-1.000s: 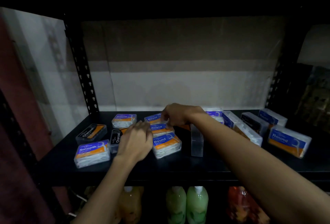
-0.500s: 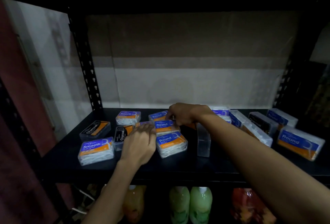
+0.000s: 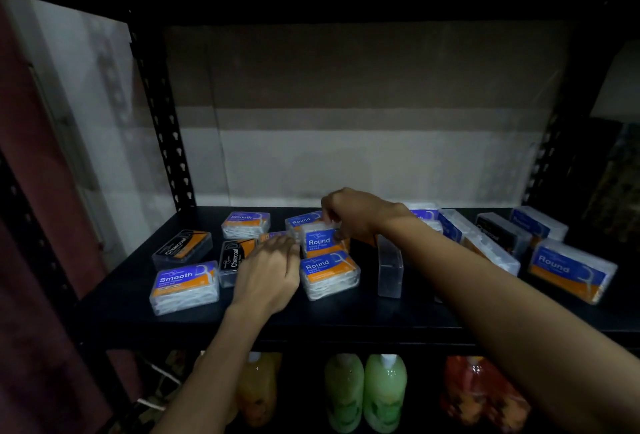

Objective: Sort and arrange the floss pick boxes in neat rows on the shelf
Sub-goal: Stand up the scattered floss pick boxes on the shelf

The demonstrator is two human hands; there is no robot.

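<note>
Clear floss pick boxes with blue-and-orange labels lie on the black shelf (image 3: 346, 316). My right hand (image 3: 356, 215) pinches the top edge of a middle Round box (image 3: 320, 241), which is tipped up on its edge. My left hand (image 3: 268, 271) lies with fingers stretched out against that box's left side. In front lies another Round box (image 3: 329, 272), and behind it a third Round box (image 3: 302, 220). To the left are two Smooth boxes (image 3: 185, 286) (image 3: 246, 224) and two Charcoal boxes (image 3: 181, 248) (image 3: 234, 257). A further box under my left fingers is mostly hidden.
A clear box (image 3: 389, 269) stands on its edge right of centre. Several more boxes sit at the right, among them a Round box (image 3: 571, 272) and a Charcoal box (image 3: 502, 234). Bottles (image 3: 363, 392) stand on the shelf below. Perforated posts (image 3: 162, 122) frame the bay.
The middle Round box has tipped up from flat to standing in my right hand. My left hand has slid forward and right, up to the box's side.
</note>
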